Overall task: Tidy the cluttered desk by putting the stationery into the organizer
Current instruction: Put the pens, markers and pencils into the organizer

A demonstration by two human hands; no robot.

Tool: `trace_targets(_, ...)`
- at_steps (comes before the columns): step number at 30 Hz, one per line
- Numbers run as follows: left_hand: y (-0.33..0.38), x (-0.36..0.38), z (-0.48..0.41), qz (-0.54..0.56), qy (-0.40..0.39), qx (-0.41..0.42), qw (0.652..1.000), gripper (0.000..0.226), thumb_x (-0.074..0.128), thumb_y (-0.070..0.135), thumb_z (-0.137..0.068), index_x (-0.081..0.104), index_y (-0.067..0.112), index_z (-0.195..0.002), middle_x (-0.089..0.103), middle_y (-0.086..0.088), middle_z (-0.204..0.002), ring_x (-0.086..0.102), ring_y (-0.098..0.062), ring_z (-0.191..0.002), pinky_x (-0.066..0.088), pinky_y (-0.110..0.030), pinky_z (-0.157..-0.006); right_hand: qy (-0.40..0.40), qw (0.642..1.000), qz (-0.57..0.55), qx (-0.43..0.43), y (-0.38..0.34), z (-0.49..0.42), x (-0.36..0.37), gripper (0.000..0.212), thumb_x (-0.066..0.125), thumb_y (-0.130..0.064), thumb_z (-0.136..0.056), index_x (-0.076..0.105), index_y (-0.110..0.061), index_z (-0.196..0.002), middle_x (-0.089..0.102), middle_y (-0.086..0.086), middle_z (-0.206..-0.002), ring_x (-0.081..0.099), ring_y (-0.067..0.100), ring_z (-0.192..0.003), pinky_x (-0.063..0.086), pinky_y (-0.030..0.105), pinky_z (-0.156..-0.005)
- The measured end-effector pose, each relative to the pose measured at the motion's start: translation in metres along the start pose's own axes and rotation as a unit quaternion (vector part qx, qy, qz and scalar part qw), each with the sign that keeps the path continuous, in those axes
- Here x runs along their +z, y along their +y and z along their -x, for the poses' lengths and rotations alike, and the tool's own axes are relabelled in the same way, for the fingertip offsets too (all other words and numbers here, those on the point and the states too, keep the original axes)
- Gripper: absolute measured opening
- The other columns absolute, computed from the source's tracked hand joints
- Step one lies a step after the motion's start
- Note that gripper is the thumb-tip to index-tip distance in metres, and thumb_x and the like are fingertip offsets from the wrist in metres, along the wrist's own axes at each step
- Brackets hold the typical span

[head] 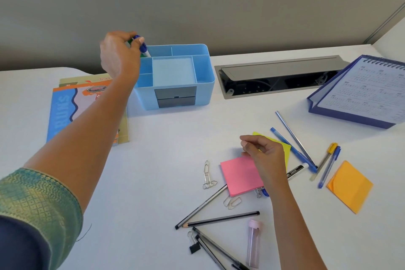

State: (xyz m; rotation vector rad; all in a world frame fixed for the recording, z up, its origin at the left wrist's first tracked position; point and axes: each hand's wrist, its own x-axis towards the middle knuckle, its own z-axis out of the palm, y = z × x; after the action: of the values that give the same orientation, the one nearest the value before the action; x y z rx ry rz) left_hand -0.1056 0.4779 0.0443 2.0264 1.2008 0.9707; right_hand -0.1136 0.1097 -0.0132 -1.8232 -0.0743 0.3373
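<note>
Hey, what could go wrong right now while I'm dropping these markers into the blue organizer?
1. The markers in your left hand point tilted into the organizer near its left rim; they might catch a divider or fall outside.
2. Your right hand hovers over the pink sticky pad; lowering it without looking may scatter the paper clips beside it.

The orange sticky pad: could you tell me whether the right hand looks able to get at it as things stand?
Probably yes. The right hand hovers empty over the pink pad, and the orange sticky pad lies uncovered to its right; only flat-lying pens lie between.
</note>
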Motion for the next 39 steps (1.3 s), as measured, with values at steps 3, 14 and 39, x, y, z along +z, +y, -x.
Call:
trace_targets(3, 0.001, -0.001, 0.001, 0.005, 0.001, -0.001, 1.0, 0.032, 0.064, 0.045, -0.088, 0.069, 0.031, -0.116, 0.067, 0.009, -0.119, 0.055, -0.002, -0.089, 0.041, -0.015, -0.067, 0.05, 0.998, 0.024, -0.023, 0.005, -0.003, -0.017, 0.02, 0.068, -0.007, -0.084, 0.076, -0.026, -0.085, 0.074, -0.009, -0.09, 0.068, 0.014, -0.075, 0.054, 0.032, -0.076)
trace_targets(14, 0.005, -0.009, 0.017, 0.03, 0.027, 0.003, 0.999, 0.03, 0.059, 0.044, -0.091, 0.065, 0.035, -0.118, 0.061, 0.013, -0.124, 0.054, -0.005, -0.109, 0.038, -0.017, -0.078, 0.241, 0.965, 0.096, -0.024, 0.038, 0.0, -0.117, 0.014, 0.067, -0.013, -0.084, 0.075, -0.02, -0.094, 0.072, 0.003, -0.084, 0.067, 0.015, -0.071, 0.053, 0.028, -0.078)
trace_targets(39, 0.046, -0.021, 0.126, 0.14, 0.013, 0.168, 0.976, 0.021, 0.059, 0.032, -0.093, 0.07, 0.02, -0.105, 0.069, 0.008, -0.108, 0.06, -0.01, -0.102, 0.047, -0.024, -0.087, 0.219, 0.949, 0.219, -0.057, 0.056, 0.015, -0.137, 0.017, 0.063, -0.011, -0.089, 0.072, -0.016, -0.103, 0.063, 0.011, -0.095, 0.057, 0.021, -0.077, 0.049, 0.033, -0.073)
